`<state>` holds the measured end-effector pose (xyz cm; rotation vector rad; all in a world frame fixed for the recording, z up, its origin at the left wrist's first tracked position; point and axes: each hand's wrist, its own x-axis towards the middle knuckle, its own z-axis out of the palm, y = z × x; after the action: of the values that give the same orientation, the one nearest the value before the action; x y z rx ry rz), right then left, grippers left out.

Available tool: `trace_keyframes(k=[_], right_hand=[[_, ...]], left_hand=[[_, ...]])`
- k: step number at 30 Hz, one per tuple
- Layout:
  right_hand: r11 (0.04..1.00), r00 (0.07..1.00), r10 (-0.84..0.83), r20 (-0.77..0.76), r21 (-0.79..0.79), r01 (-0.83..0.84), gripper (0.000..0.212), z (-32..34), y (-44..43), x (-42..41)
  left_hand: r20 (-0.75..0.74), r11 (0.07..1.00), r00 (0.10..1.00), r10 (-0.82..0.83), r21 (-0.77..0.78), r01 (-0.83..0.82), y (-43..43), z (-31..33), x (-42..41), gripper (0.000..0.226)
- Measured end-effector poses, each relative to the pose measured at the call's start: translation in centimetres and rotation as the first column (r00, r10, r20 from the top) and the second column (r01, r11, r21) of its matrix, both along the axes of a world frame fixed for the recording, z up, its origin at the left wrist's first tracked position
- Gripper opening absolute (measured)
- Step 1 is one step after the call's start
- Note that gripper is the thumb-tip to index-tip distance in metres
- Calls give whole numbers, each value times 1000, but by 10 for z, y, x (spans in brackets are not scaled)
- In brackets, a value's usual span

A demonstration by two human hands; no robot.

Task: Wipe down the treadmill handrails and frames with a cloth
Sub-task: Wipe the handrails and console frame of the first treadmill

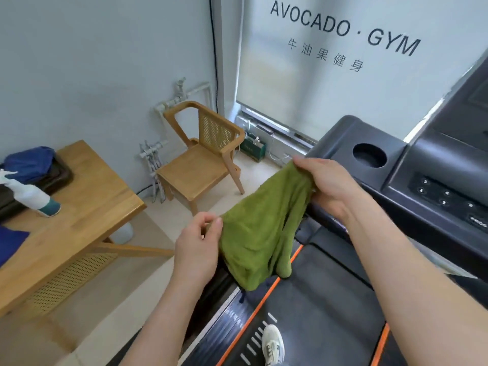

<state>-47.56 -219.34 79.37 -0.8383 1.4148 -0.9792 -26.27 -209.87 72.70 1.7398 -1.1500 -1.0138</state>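
**Status.** The cloth [258,228] is hanging in the air between both hands, above the left edge of the belt [317,299] and just in front of the console [390,143]. It is not touching any surface to be wiped. The right hand [324,183] is clamping the bunched upper corner. The left hand [196,241] is pinching the lower left edge between thumb and fingertips.

**Hazards.**
- The left hand's pinch is looking light. If it slips, the cloth is likely to swing down onto the belt.
- The cloth's lower folds are dangling close to the belt and the side rail [224,307]. Dragging there is likely to pick up dirt.
- The buttons [446,196] are lying just beside the right hand. A wiping pass over them could be pressing one while a shoe [273,344] is standing on the belt.
- An unfolded cloth is likely to be wiping unevenly and snagging on the cup holder [369,155].

**Surroundings.**
- A table [87,186] is standing to the left, carrying a spray bottle [29,194] and a blue bag [29,162]. Both are lying well apart from the hands.
- A chair [203,154] is standing beyond the table, by the wall.
- The cloth and right hand are hiding the frame behind them, so it cannot be told whether a handrail is there.
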Motion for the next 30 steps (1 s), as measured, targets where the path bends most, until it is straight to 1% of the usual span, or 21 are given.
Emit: trace_keyframes(k=[2,5,7,9,11,12,13,14,16,17,18,19,20,21,22,23,24,25,27,28,30], right_hand=[[991,997,-67,22,-111,69,17,21,-20,-16],[956,993,-119,9,-270,117,20,55,-52,-41],[911,986,-153,66,-378,166,22,79,-70,-55],[845,965,-160,206,-477,242,20,105,-83,-71],[781,942,-168,292,-544,308,20,119,-96,-93],[757,938,-207,279,-562,334,21,119,-101,-104],[748,941,-266,211,-570,340,22,113,-105,-116],[764,942,-322,94,-561,317,21,105,-105,-126],[879,916,-329,-228,-430,209,18,71,-100,-148],[944,881,-242,-405,-308,118,22,51,-94,-156],[984,808,-120,-576,-178,19,29,30,-88,-163],[996,679,-1,-734,-61,-64,34,11,-82,-169],[994,514,75,-855,26,-103,32,-6,-79,-173],[992,348,85,-934,47,-116,23,-18,-78,-175],[990,246,53,-968,19,-137,23,-27,-80,-175],[982,225,13,-974,-30,-187,38,-36,-85,-173],[964,251,-2,-968,-69,-257,51,-43,-90,-168],[938,236,13,-972,-70,-339,59,-50,-97,-162],[881,94,101,-990,45,-471,71,-67,-106,-150],[871,57,149,-987,104,-480,75,-76,-112,-149],[886,42,162,-986,126,-447,77,-83,-125,-153]], left_hand=[[-366,999,930,40,-18,-49,-27,20,-15,16],[-637,987,770,41,-94,-131,-82,61,-46,4],[-759,964,649,47,-136,-230,-116,89,-64,18],[-845,931,535,-25,-214,-294,-142,115,-79,22],[-864,892,491,-116,-308,-330,-156,137,-94,17],[-855,884,502,-134,-332,-329,-160,141,-100,16],[-827,892,549,-122,-334,-305,-161,140,-106,13],[-754,915,652,-85,-318,-248,-160,134,-111,11],[-410,980,909,-78,-200,-6,-155,105,-116,25],[-169,986,973,-156,-82,144,-151,86,-117,36],[95,959,955,-280,69,274,-148,70,-118,47],[379,922,842,-384,196,333,-145,53,-119,53],[627,907,657,-419,259,331,-143,41,-122,54],[763,918,527,-374,223,328,-143,32,-127,50],[801,921,498,-331,161,354,-145,25,-136,43],[778,912,531,-334,126,390,-149,16,-147,42],[742,891,548,-385,145,430,-154,7,-161,56],[709,869,548,-445,194,455,-161,-2,-173,68],[699,866,545,-463,226,446,-179,-17,-192,71],[685,870,564,-461,226,438,-191,-21,-199,69],[646,867,603,-468,202,456,-213,-25,-209,67]])
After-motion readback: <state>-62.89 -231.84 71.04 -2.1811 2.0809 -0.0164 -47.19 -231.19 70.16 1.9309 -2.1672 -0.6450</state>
